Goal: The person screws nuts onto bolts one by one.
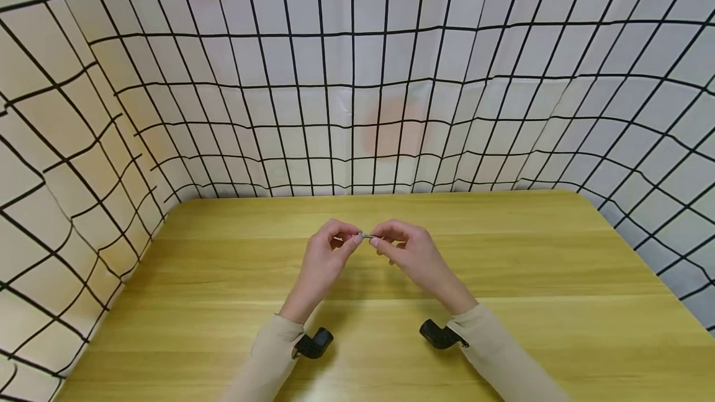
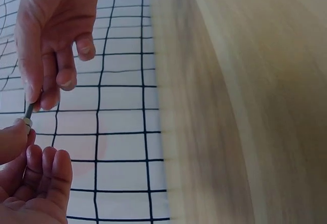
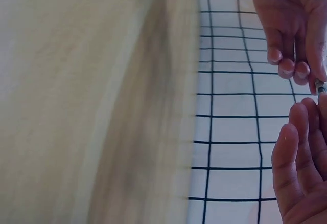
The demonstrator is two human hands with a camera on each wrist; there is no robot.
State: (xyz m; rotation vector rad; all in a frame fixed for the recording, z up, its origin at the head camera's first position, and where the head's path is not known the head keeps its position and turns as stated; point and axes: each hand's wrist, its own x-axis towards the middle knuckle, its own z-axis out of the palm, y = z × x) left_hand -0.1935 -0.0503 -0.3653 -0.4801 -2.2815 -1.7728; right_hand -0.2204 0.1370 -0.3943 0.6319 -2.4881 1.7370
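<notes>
A small metal bolt (image 1: pixel 366 236) is held level between the two hands above the table. My left hand (image 1: pixel 326 253) pinches its wider silver end with thumb and forefinger; whether that end is the head or a nut I cannot tell. From the other side, my right hand (image 1: pixel 410 253) pinches the thin grey shank. In the left wrist view the bolt (image 2: pixel 29 111) spans the narrow gap between the fingertips. Only the silvery end of the bolt (image 3: pixel 320 87) shows at the edge of the right wrist view. Fingertips cover both ends.
Under the hands lies a yellow wood-grain table (image 1: pixel 223 303). White sheeting with a black grid (image 1: pixel 301 104) rises behind it and along both sides. Each beige sleeve has a black wrist device, one on the left (image 1: pixel 315 343) and one on the right (image 1: pixel 438 335).
</notes>
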